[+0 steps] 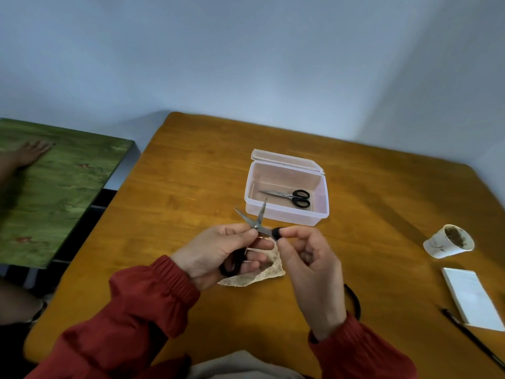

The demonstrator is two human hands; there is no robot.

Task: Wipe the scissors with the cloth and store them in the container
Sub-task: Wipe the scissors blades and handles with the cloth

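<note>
**Hands on open scissors [256, 225] over cloth [276, 269]**

Left hand [216, 250] grips the lower black handle loop, fingers curled round it, thumb up near the pivot. Right hand [311, 263] pinches the other black handle loop between thumb and forefinger. Blades are spread in a V, tips pointing away from the person toward the container [287, 216]. One tip overlaps the container's near wall in view; cannot tell if it touches.

Cloth is beige and crumpled, lying on the wooden table [191, 187] right under both hands and partly hidden by the left fingers. Contact between blades and cloth not visible. Cannot tell if the left fingers touch the cloth.

Container is clear plastic with its hinged lid open at the back, standing on the table just beyond the hands. Second scissors [289, 197] lie flat inside it, blades together pointing left, black handles to the right.

Red sleeves [153, 305] on both arms, dark band [354, 299] at the right wrist. Far right: tilted paper cup [444, 243] with brown contents, white notepad [472, 299], black pen [475, 341] near the table edge. Left: green table [60, 192], with another person's hand [31, 154] flat on it.
</note>
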